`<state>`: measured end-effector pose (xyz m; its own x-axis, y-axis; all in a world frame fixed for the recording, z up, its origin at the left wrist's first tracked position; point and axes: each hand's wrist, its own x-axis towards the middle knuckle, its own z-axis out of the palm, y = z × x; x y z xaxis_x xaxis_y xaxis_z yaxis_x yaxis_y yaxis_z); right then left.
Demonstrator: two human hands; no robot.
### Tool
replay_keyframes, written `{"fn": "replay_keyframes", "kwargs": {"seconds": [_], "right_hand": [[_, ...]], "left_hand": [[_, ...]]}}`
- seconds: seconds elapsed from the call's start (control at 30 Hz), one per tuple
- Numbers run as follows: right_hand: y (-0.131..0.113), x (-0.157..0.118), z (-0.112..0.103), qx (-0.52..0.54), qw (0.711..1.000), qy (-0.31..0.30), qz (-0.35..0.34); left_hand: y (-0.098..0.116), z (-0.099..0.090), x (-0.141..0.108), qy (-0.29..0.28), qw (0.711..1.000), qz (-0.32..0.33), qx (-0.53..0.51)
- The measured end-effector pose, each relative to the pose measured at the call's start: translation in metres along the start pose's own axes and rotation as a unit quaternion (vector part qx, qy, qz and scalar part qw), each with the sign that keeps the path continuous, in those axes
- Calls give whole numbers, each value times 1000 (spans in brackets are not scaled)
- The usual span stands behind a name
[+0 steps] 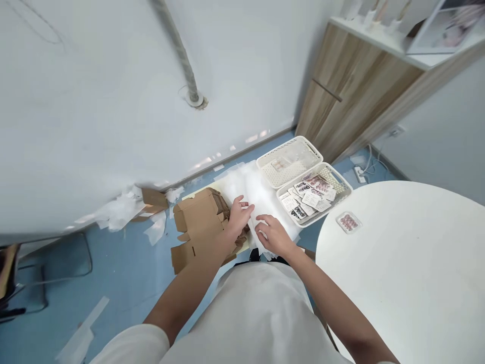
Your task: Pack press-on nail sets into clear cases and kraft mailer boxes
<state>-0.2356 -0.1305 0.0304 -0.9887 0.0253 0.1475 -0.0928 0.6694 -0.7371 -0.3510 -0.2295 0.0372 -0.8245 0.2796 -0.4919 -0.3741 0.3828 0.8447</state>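
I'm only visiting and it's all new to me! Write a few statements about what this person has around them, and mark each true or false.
1. Flattened brown cardboard lies left of the white sheets. True.
2. The right hand wears a glove. False: it is bare.
3. The right hand is nearer than the left hand to the basket of cards. True.
4. The small clear packet lies on the blue floor. False: it lies on the white table.
5. A power strip lies on the floor near the wooden cabinet. True.
6. The wooden cabinet's top is bare. False: a framed picture, among other things, stands on it.
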Motion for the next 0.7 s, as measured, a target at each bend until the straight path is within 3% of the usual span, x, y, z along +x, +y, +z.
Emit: {"fn": "replay_keyframes", "kwargs": {"seconds": [0.13, 0.23, 0.37, 0.43, 0.57, 0.7], "right_hand": [[-29, -16, 12, -6, 1000, 20, 11], [-40, -31, 16, 10, 994, 91, 66], [-38, -56, 13, 45, 948, 252, 190], [-34, -70, 9, 81, 923, 300, 229], [-37, -102, -1, 166, 887, 343, 262], [-53, -136, -17, 211, 868, 368, 258]], "left_hand": [[2, -3, -7, -64, 992, 80, -69], [2, -7, -21, -152, 972, 88, -159], [9, -13, -42, -265, 926, -4, -269], [14, -14, -52, -345, 894, -61, -279], [19, -3, -72, -514, 807, -172, -234], [20, 22, -96, -598, 745, -244, -168]]}}
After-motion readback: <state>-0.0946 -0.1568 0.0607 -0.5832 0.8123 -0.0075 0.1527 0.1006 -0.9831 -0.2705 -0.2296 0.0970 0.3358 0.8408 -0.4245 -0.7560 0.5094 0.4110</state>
